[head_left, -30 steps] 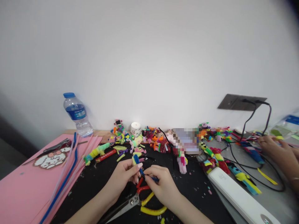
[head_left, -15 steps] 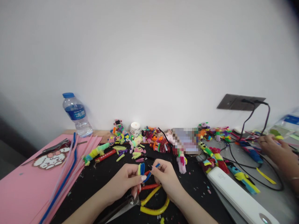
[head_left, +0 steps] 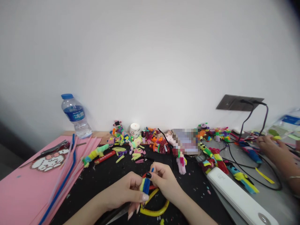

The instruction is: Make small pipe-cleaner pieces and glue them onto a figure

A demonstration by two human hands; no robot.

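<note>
The left hand (head_left: 126, 190), now nearer the right hand (head_left: 167, 181) than before, pinches a blue-and-yellow bundle (head_left: 145, 187) above scissors (head_left: 156, 213) whose pivot has become hidden, while the right pinches a mostly covered blue strip (head_left: 152, 170).

Over the head view I am seeing a left forearm (head_left: 93, 204) and a right forearm (head_left: 193, 204), both showing bare and tapering toward the wrists. On the left hand (head_left: 124, 189), the thumbnail (head_left: 145, 197) is gleaming pale pink, and the long fingernails (head_left: 130, 215) are narrowing at their tips. On the right hand (head_left: 164, 179), the dark thumb polish (head_left: 148, 175) is looking black and glossy.
</note>
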